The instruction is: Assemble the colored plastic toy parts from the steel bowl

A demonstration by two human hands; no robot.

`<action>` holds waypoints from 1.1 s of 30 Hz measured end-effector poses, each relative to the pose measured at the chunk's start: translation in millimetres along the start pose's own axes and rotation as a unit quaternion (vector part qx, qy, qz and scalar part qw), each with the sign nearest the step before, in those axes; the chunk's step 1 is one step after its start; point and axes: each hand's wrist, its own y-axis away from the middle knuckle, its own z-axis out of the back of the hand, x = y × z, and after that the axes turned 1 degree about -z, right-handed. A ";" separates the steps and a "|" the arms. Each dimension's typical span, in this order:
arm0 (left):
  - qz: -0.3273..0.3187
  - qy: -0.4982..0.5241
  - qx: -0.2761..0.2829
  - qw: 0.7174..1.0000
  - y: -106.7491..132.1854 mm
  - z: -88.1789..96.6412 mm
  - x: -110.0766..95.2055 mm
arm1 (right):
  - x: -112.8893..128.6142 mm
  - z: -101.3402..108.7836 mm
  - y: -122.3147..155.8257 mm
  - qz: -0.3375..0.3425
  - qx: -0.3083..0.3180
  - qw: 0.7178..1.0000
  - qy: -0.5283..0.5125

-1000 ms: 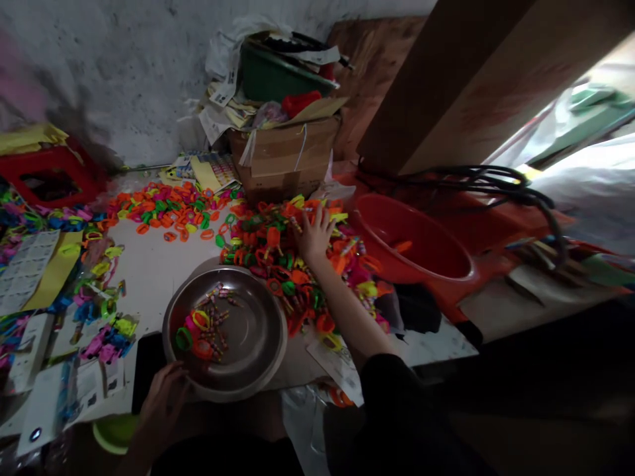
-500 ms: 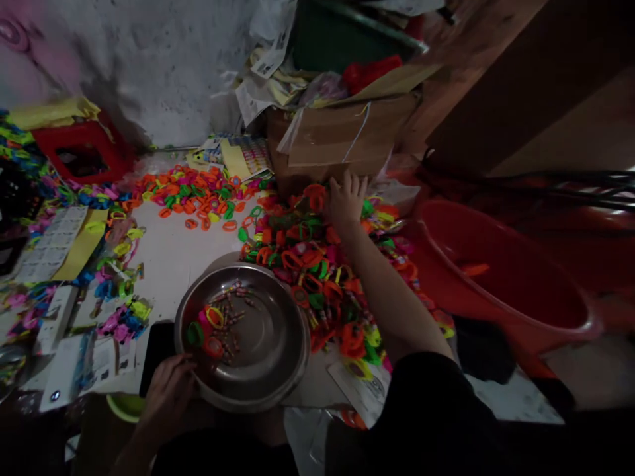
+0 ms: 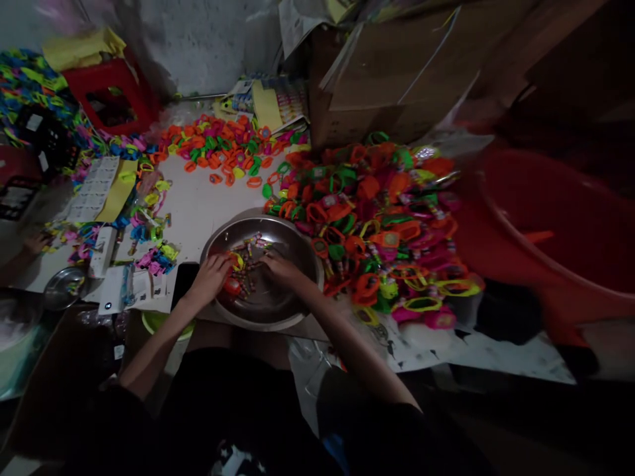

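A steel bowl stands at the table's front edge before me. Inside lie several small, thin striped sticks and a few toy watches with bright plastic bands, among them an orange one. My left hand reaches over the bowl's left rim, its fingers curled at the toy watches. From the right, my right hand dips into the bowl, fingertips drawn together near the sticks. Whatever either hand grips is too dark and small to make out.
A large heap of toy watches lies right of the bowl, with a smaller pile behind. A cardboard box, a red tub and a red stool stand around. Another person's hand is at far left.
My right hand has come back from the far side of the heap into the bowl. My left hand has moved from the bowl's outer rim to inside it. The view has shifted.
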 end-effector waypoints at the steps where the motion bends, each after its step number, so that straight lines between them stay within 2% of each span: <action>1: -0.016 -0.005 0.020 1.000 -7.2 0.0 2.8 | 3.1 -2.9 3.0 0.002 -0.001 1.000 -0.004; 4: -0.042 -0.022 0.082 0.996 -27.9 0.5 10.9 | 11.8 -7.4 10.6 0.009 -0.009 1.000 -0.018; 7: -0.058 -0.021 0.109 0.992 -41.9 5.1 18.7 | 17.4 -13.8 16.4 0.017 -0.017 0.999 -0.032; 9: -0.057 0.005 0.094 0.994 -46.2 10.7 23.5 | 18.6 -19.3 19.5 0.021 -0.022 0.999 -0.040; 12: -0.013 0.033 0.048 0.998 -49.0 18.8 28.7 | 18.8 -24.9 22.0 0.015 -0.028 0.999 -0.043; 14: 0.007 0.015 0.052 0.999 -52.3 21.2 30.8 | 19.3 -25.1 20.3 0.002 -0.032 0.999 -0.039; 21: -0.021 -0.004 0.188 0.982 -81.5 13.0 42.9 | 20.1 -9.7 -1.4 -0.031 -0.041 0.999 0.006; 26: -0.026 0.008 0.267 0.963 -96.3 11.3 54.2 | 15.3 0.9 -14.9 -0.011 0.000 0.999 0.039; 33: -0.031 0.018 0.322 0.946 -97.0 5.8 55.8 | 20.8 -2.9 -25.3 -0.018 0.043 0.994 0.094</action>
